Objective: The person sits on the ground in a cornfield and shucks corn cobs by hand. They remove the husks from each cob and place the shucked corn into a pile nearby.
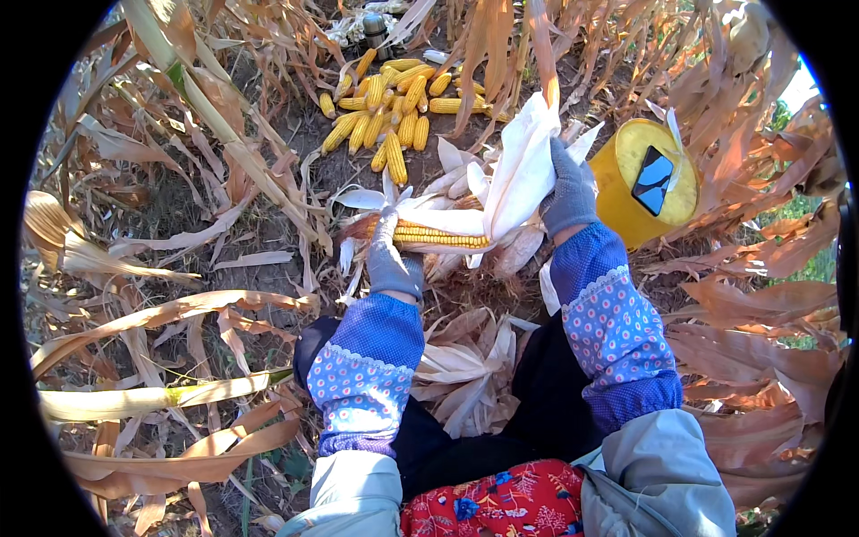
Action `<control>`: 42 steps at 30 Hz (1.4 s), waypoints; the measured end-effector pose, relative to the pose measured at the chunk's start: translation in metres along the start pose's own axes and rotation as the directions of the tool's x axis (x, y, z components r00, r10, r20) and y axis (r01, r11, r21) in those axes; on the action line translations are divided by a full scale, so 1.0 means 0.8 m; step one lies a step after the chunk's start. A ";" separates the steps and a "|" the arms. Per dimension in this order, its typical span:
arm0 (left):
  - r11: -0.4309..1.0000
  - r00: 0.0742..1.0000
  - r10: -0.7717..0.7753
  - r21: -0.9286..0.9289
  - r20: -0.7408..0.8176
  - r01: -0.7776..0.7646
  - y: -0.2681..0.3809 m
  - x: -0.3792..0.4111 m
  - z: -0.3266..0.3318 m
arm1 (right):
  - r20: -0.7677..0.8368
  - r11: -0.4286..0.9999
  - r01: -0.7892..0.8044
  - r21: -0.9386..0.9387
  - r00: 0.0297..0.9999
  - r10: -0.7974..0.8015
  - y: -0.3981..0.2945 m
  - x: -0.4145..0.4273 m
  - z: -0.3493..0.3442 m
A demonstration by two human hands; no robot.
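Note:
My left hand, in a grey glove, is closed around the silk end of an ear of corn, which lies sideways with its yellow kernels partly bare. White husk is peeled back from the ear towards the right. My right hand, gloved too, grips that husk at its right side; its fingertips are partly hidden. Beyond my hands a pile of husked yellow corn ears rests on the soil. Under and behind the held ear are unhusked ears in pale husks.
A yellow bucket stands at the right with a phone on its upturned base. Loose husks lie between my legs. A metal flask stands at the far side. Dry corn stalks and leaves surround me on both sides.

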State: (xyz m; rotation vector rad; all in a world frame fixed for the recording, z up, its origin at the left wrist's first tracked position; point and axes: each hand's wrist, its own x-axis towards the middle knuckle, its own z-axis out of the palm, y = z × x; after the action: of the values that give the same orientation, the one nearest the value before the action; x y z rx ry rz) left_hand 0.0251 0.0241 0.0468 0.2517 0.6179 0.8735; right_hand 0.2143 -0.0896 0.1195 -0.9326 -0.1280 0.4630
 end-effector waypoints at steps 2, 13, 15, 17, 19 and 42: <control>0.999 1.000 0.005 -0.053 0.031 -0.003 -0.007 -0.003 0.005 | 0.015 0.999 -0.031 -0.009 0.999 0.031 0.006 0.034 -0.033; 0.980 0.978 0.196 -0.049 0.078 -0.192 0.014 -0.002 0.004 | 0.218 0.704 -0.514 -0.491 0.709 0.670 0.055 -0.058 0.006; 0.984 0.959 0.177 -0.004 0.221 -0.181 0.018 -0.008 -0.003 | 0.057 0.798 -0.490 -0.350 0.840 0.540 0.060 -0.051 0.015; 0.993 0.941 0.060 0.072 0.334 -0.088 0.015 -0.017 0.005 | -0.052 0.883 -0.462 -0.088 0.887 0.459 0.070 -0.024 0.004; 0.992 0.933 0.000 0.118 0.361 -0.045 0.007 -0.020 0.010 | 0.031 0.949 -0.303 0.089 0.953 0.301 0.074 -0.016 0.000; -0.190 0.861 -0.369 0.879 0.349 -0.437 0.005 -0.046 0.015 | 0.377 0.733 0.004 -0.680 0.859 0.346 0.011 -0.023 0.010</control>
State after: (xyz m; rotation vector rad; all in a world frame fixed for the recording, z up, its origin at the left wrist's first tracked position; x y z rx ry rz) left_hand 0.0117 -0.0014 0.0730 2.0702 0.6470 0.0202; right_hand 0.1926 -0.0873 0.1189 -1.5311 -0.7118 0.8628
